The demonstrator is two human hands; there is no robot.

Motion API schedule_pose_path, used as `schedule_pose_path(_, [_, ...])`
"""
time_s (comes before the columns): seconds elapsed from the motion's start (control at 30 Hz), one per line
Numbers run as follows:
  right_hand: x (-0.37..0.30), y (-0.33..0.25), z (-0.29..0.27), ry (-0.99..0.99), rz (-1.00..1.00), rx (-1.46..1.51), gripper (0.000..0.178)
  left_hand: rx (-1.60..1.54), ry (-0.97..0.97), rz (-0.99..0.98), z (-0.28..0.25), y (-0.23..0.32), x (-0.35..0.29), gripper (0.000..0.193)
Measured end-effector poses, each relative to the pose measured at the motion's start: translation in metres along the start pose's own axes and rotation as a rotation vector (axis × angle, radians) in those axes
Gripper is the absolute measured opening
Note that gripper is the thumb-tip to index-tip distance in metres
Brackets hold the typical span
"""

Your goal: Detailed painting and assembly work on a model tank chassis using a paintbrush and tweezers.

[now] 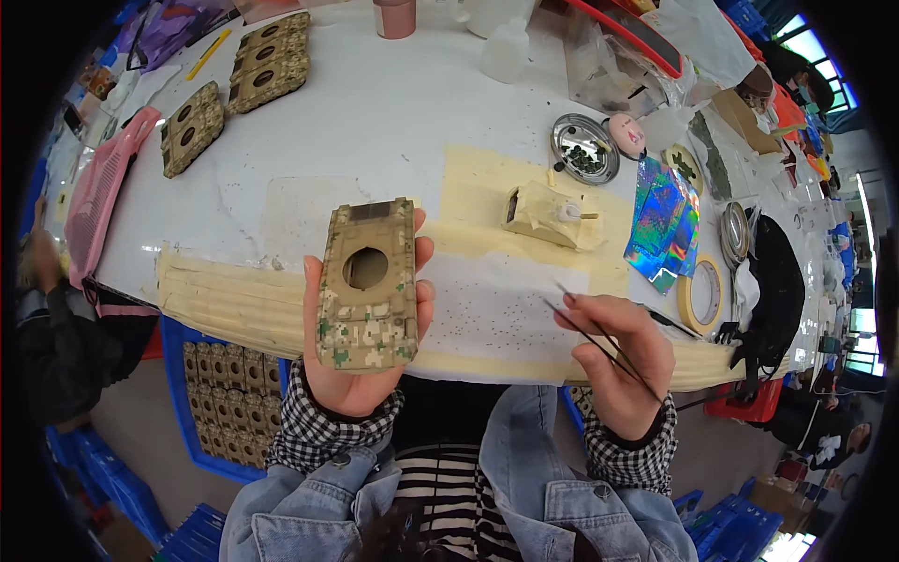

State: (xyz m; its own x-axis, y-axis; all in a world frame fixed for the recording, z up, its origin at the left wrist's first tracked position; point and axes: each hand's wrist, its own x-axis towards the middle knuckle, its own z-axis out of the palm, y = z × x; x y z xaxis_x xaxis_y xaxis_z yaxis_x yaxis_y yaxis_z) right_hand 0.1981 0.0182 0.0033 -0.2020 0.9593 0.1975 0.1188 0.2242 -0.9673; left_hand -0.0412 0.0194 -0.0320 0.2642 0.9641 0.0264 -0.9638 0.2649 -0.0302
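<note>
My left hand holds up a camouflage toy tank hull over the table's front edge, thumb on one side and fingers on the other. A round hole opens in the hull's top, and green and tan pixel squares cover its near end. In my right hand are dark tweezers, pinched between thumb and fingers, their tips apart and pointing away to the left. Nothing shows between the tips. Beneath them lies a white sheet dotted with many tiny specks. Hull and tweezers do not touch.
Beyond the sheet sits a tan tank-shaped piece. To its right are a metal dish of small green parts, holographic sheets and a tape roll. More camouflage hulls lie far left; a blue crate of hulls stands below.
</note>
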Motion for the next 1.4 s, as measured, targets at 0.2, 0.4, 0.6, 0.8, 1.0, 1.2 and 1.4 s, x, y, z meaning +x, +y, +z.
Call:
schedule_pose_path(0.2, [0.011,0.015,0.008,-0.158,-0.065,-0.137,0.016,-0.040,-0.095,-0.044,-0.008,0.005,0.001,0.083])
schedule_pose_path(0.4, [0.009,0.025,0.020,-0.065,0.048,-0.084,0.010,0.031,0.045,-0.010,0.001,0.000,0.001,0.075])
schedule_pose_path(0.6, [0.017,0.023,0.019,-0.119,-0.046,-0.227,0.009,0.006,-0.021,-0.043,-0.007,0.004,0.002,0.079])
schedule_pose_path(0.8, [0.018,0.021,0.020,-0.113,-0.041,-0.252,0.010,0.111,0.170,0.025,0.007,-0.002,0.000,0.076])
schedule_pose_path(1.0, [0.018,0.022,0.021,-0.107,-0.041,-0.234,0.009,0.074,0.086,-0.001,0.002,0.000,0.001,0.074])
schedule_pose_path(1.2, [0.018,0.022,0.021,-0.118,-0.022,-0.223,0.009,-0.027,-0.091,-0.056,-0.011,0.005,0.001,0.083])
schedule_pose_path(1.4, [0.017,0.021,0.021,-0.102,-0.009,-0.199,0.009,-0.016,-0.093,-0.043,-0.010,0.003,0.002,0.082])
